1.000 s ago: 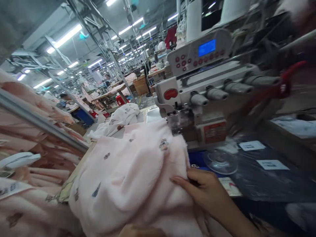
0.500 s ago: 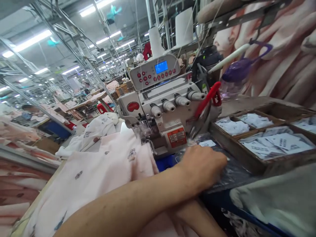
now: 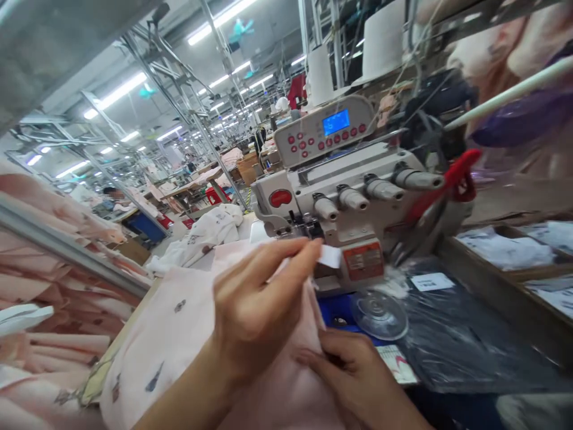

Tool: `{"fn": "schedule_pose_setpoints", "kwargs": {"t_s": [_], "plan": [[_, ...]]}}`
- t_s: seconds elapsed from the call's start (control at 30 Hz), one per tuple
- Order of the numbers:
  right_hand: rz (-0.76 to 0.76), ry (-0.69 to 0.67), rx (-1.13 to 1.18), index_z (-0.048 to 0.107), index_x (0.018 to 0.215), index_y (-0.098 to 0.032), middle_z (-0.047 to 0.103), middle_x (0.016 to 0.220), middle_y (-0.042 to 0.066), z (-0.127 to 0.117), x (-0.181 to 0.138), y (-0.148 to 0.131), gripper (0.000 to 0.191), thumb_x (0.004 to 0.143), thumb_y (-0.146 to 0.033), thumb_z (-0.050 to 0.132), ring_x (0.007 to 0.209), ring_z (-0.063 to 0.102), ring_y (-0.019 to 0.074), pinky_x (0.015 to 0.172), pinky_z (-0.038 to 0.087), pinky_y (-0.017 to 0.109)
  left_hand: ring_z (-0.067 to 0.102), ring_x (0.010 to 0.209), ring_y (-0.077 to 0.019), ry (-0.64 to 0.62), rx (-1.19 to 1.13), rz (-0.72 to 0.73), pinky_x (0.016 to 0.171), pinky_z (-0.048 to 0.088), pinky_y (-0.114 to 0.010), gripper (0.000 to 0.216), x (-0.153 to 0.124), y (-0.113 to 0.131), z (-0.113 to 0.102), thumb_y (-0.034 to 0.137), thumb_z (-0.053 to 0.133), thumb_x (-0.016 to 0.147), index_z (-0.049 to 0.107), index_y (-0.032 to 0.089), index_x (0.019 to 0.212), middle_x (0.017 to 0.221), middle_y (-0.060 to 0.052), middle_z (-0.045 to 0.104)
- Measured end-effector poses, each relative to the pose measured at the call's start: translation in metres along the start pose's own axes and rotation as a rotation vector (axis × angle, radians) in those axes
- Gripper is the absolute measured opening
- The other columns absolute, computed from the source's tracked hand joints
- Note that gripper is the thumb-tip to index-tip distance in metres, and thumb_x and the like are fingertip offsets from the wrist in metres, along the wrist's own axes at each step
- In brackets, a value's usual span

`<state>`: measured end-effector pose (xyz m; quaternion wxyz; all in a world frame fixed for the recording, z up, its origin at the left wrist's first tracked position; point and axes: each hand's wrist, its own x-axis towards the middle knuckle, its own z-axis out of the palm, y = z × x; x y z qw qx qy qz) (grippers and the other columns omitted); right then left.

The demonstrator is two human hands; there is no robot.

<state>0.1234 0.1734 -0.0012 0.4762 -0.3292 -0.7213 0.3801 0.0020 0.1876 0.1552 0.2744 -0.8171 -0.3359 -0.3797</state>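
Note:
Between the thumb and fingertips of my left hand (image 3: 259, 298) is a small white label (image 3: 330, 257), held up in front of the overlock sewing machine's needle area. Pale pink printed fabric (image 3: 179, 340) lies on the table beneath that hand and reaches toward the machine. My right hand (image 3: 344, 364), lower and to the right, is closed on the fabric's near right edge, its fingertips partly hidden. The overlock sewing machine (image 3: 304, 179) stands just beyond both hands, its blue display lit.
Another white label (image 3: 432, 281) lies on a dark plastic sheet (image 3: 474, 334) to the right. Compartment boxes (image 3: 474, 269) of labels stand beyond it. Red-handled scissors (image 3: 447, 185) lean by the machine. A clear round disc (image 3: 380, 313) sits near the right hand; pink fabric (image 3: 58, 286) hangs left.
My left hand has moved from the plastic sheet at right back over the pink fabric, a white label now in its fingers. My right hand now shows at the fabric edge. The view has shifted.

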Motion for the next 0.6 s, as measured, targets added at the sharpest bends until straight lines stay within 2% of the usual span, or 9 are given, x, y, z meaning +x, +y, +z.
{"fn": "schedule_pose_setpoints", "kwargs": {"t_s": [0.07,0.13,0.27,0.37,0.5,0.6], "plan": [[-0.036,0.003,0.010,0.043,0.056,-0.018,0.044,0.055,-0.005,-0.001,0.000,0.000,0.062,0.106,-0.054,0.051,0.050,0.045,0.0100,0.048,0.033,0.022,0.073,0.088,-0.0122,-0.018,0.087,0.019,0.087,0.058,-0.021,0.024,-0.023,-0.017,-0.012,0.000,0.065,0.089,0.075,0.014,0.105,0.101,-0.005,0.078],[-0.049,0.030,0.007,0.041,0.056,-0.018,0.041,0.054,-0.005,-0.002,0.000,0.000,0.060,0.104,-0.051,0.054,0.049,0.042,0.0096,0.047,0.032,0.022,0.073,0.086,-0.0142,-0.096,0.054,0.021,0.087,0.060,-0.025,0.023,-0.047,-0.025,-0.012,0.000,0.065,0.089,0.074,0.011,0.108,0.099,-0.006,0.078],[-0.026,0.028,-0.010,0.041,0.059,-0.019,0.042,0.057,-0.005,-0.003,-0.004,0.003,0.053,0.103,-0.043,0.059,0.052,0.042,0.0104,0.049,0.035,0.021,0.071,0.108,-0.0218,-0.184,-0.059,-0.062,0.099,0.059,-0.037,0.034,-0.075,-0.020,-0.004,0.002,0.061,0.089,0.068,0.008,0.122,0.116,-0.011,0.076],[0.009,-0.027,-0.029,0.046,0.061,-0.020,0.047,0.059,-0.004,-0.004,-0.007,0.005,0.050,0.104,-0.043,0.057,0.053,0.046,0.0112,0.050,0.038,0.021,0.070,0.115,-0.0241,-0.197,-0.054,-0.087,0.105,0.056,-0.043,0.034,-0.079,-0.017,-0.005,0.010,0.064,0.091,0.067,0.011,0.125,0.122,-0.012,0.074],[0.072,-0.097,-0.052,0.056,0.063,-0.020,0.055,0.061,-0.002,-0.008,-0.010,0.009,0.049,0.104,-0.046,0.055,0.055,0.054,0.0129,0.052,0.044,0.021,0.069,0.116,-0.0245,-0.227,-0.035,-0.073,0.104,0.057,-0.046,0.034,-0.077,-0.022,-0.005,0.017,0.066,0.094,0.068,0.018,0.127,0.123,-0.009,0.074],[0.127,-0.146,-0.065,0.066,0.069,-0.021,0.061,0.066,-0.001,-0.011,-0.013,0.013,0.048,0.105,-0.048,0.050,0.061,0.060,0.0150,0.058,0.049,0.022,0.066,0.120,-0.0257,-0.207,-0.039,-0.085,0.104,0.057,-0.047,0.031,-0.073,-0.027,-0.001,0.021,0.066,0.095,0.069,0.017,0.125,0.127,-0.011,0.071]]}}
